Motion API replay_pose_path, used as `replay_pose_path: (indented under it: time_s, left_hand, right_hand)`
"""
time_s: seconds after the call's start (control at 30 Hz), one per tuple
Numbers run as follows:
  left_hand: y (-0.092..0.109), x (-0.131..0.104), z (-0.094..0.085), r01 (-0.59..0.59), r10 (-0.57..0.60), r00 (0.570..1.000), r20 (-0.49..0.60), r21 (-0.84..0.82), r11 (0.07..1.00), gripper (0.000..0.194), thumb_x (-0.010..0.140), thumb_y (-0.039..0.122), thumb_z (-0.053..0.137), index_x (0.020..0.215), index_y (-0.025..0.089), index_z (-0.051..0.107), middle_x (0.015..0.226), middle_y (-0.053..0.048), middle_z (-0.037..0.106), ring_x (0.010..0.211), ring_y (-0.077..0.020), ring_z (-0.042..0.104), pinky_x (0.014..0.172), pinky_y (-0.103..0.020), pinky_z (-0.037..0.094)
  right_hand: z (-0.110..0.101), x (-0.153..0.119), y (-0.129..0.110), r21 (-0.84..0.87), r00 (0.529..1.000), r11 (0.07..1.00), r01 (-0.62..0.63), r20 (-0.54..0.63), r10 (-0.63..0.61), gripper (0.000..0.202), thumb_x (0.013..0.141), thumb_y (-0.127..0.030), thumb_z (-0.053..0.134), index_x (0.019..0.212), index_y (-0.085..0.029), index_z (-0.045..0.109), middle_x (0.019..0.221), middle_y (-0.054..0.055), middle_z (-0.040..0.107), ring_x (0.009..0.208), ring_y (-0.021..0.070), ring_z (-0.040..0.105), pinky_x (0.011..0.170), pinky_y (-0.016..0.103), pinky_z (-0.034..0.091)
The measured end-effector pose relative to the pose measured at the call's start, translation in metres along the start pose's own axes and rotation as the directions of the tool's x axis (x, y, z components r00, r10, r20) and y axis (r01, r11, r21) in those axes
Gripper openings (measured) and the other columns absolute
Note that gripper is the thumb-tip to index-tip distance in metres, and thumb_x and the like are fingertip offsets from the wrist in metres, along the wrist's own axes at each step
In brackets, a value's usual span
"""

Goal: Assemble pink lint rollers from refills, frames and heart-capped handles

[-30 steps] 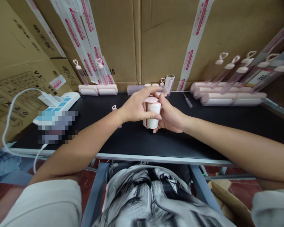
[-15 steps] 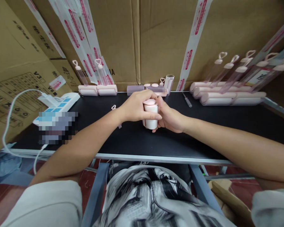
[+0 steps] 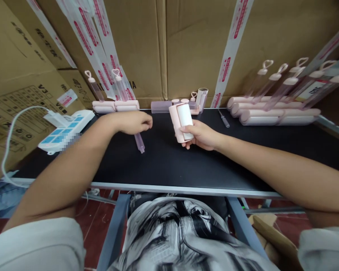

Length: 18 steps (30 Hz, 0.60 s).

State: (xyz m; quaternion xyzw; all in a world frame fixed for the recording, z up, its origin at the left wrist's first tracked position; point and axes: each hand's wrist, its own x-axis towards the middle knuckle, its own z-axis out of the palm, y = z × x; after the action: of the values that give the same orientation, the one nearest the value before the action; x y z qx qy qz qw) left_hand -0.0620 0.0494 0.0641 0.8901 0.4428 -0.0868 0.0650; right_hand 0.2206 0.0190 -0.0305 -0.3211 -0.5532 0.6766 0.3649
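Observation:
My right hand [image 3: 199, 134] grips a pink and white cylindrical case [image 3: 183, 122] near its lower end, holding it tilted above the black tabletop [image 3: 158, 162]. To the left, my left hand [image 3: 137, 122] hovers over a translucent purple tube piece [image 3: 139, 142] and hides its upper part. The fingers of that hand are curled and drawn together; whether anything is between them is hidden. Behind the case, purple and pink parts [image 3: 161, 107] lie near the back edge, beside a short upright tube [image 3: 202, 98].
Pink cases with heart-topped tubes stand at back left [image 3: 127, 105] and back right [image 3: 279, 116]. A small screwdriver [image 3: 223, 118] lies right of centre. A white power strip [image 3: 66, 131] with a cable is at far left. Cardboard boxes [image 3: 194, 45] wall the back.
My left hand has let go of the case and moved left to the purple tube piece. The case, still in my right hand, now tilts and shows its long pink and white side.

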Motion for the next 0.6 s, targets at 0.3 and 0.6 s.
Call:
replay_pose_path:
  time_s: [0.3,0.6]
  left_hand:
    - [-0.006,-0.020,0.033,-0.060,0.062,0.997,0.039,-0.039,0.997,0.027,0.089,0.040,0.073,0.112,0.027,0.080,0.123,-0.006,0.078,0.118,-0.0287,0.069,0.103,-0.038,0.047]
    - [0.028,-0.002,0.053,-0.365,0.218,0.861,-0.459,-0.261,0.894,0.043,0.107,0.054,0.057,0.121,0.018,0.076,0.109,-0.006,0.080,0.093,-0.0207,0.071,0.086,-0.031,0.050]
  right_hand:
    - [-0.005,0.010,0.009,0.108,0.992,0.992,0.060,-0.114,-0.047,0.062,0.065,-0.050,0.098,0.107,-0.017,0.067,0.081,0.007,0.077,0.067,0.0212,0.074,0.055,0.031,0.066]
    - [-0.005,0.009,0.013,0.131,0.987,0.980,0.150,-0.072,-0.141,0.063,0.059,-0.038,0.103,0.110,-0.021,0.071,0.092,0.000,0.075,0.072,0.0162,0.066,0.059,0.027,0.057]
